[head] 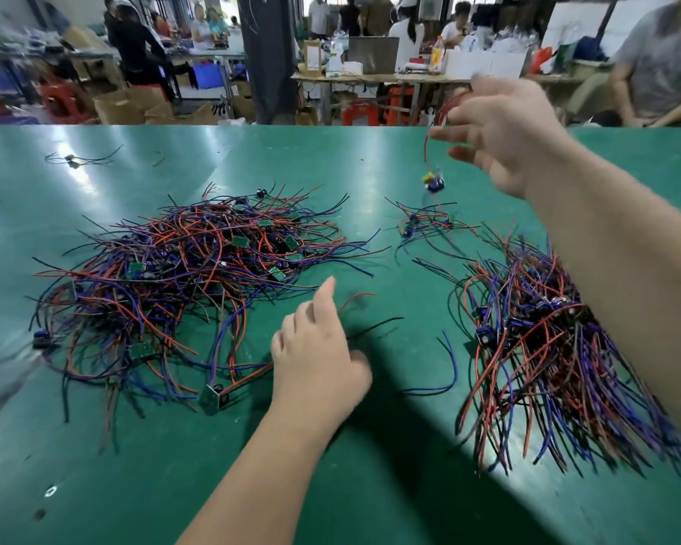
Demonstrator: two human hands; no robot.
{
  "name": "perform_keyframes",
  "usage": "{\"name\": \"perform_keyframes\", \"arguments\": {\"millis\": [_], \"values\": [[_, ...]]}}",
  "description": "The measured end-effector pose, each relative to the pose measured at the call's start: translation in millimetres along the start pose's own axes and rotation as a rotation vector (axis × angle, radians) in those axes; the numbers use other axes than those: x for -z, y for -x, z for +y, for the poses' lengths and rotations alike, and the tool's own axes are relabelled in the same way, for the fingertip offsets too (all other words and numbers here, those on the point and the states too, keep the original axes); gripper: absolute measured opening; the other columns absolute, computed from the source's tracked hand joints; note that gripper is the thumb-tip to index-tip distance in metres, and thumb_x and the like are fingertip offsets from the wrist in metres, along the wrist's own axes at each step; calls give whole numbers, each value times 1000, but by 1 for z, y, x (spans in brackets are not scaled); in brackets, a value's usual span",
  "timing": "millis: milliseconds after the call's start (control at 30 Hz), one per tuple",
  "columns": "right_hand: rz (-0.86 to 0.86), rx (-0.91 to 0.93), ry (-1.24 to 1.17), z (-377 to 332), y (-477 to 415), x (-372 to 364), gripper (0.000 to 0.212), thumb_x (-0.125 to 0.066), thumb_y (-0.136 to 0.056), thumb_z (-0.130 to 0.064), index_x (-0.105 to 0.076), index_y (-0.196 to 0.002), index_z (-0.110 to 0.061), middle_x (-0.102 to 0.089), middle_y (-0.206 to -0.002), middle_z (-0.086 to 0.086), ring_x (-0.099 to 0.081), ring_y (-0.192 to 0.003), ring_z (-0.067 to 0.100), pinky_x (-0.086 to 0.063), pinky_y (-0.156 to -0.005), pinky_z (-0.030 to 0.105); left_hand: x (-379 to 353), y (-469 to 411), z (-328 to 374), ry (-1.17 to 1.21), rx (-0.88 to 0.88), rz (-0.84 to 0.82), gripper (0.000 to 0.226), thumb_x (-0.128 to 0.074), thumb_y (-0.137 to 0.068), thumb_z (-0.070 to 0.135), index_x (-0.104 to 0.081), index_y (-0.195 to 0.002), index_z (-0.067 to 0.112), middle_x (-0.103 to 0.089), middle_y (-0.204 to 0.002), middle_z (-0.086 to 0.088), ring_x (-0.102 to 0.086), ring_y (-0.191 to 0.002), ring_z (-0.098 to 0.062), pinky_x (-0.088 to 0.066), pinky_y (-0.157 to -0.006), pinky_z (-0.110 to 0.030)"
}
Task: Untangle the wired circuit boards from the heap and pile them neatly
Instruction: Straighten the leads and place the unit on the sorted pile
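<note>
Left hand [319, 363], nearest the viewer, lies knuckles-up on the green table [134, 485] at the near right edge of the heap [181, 277]. Its index finger points away from the viewer and the other fingers are half curled. A red wire end and a black wire end emerge from behind it; whether it grips them cannot be told.

Heap: a loose tangle of red, blue and black leads with small green circuit boards scattered through it. One board [213, 397] lies at the heap's near edge, just left of the left hand.

Right hand [504, 139]: raised above the table, right of the heap and beyond it. Thumb and forefinger pinch a red lead [426, 145], and the remaining fingers are loosely spread. A single wired board [433, 182] hangs from the lead, clear of the table and blurred.

Small cluster [425, 224]: a few wired boards on the table, just right of the heap's far side.

Aligned pile [547, 348]: well right of the heap, partly under the right forearm [606, 269], with its leads running roughly parallel toward the viewer.

A loose blue wire [451, 367] lies between heap and pile. A stray wired part [69, 159] lies beyond the heap's far left. Other people [134, 45] stand beyond the table's far edge.
</note>
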State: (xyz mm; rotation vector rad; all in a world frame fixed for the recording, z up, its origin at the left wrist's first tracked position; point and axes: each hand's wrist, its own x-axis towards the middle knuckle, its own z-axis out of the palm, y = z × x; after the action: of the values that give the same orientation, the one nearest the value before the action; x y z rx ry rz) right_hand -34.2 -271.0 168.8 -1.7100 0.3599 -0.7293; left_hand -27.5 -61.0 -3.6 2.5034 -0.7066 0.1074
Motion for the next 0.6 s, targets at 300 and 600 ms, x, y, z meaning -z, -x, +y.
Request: {"name": "perform_keyframes", "arguments": {"millis": [300,600], "values": [[-200,-370,327,49,-2,4,70,-50,-95,-6,-11,-152,-17,-39,-144,12,-68,-92,29,-55,-82,40,3,-6,-7,-265,58,-9,25,-45,-94,28,-57,-115,24,-49,-113,3,-44,-109,-21,-33,-92,-32],[-577,-503,286,90,106,-10,25,-60,-88,1,-62,-112,-5,-72,-91,14,-68,-62,18,-51,-48,21,15,-5,2,254,-78,269,22,-64,-89,28,-69,-108,19,-70,-91,0,-61,-85,-25,-48,-76,-35]]}}
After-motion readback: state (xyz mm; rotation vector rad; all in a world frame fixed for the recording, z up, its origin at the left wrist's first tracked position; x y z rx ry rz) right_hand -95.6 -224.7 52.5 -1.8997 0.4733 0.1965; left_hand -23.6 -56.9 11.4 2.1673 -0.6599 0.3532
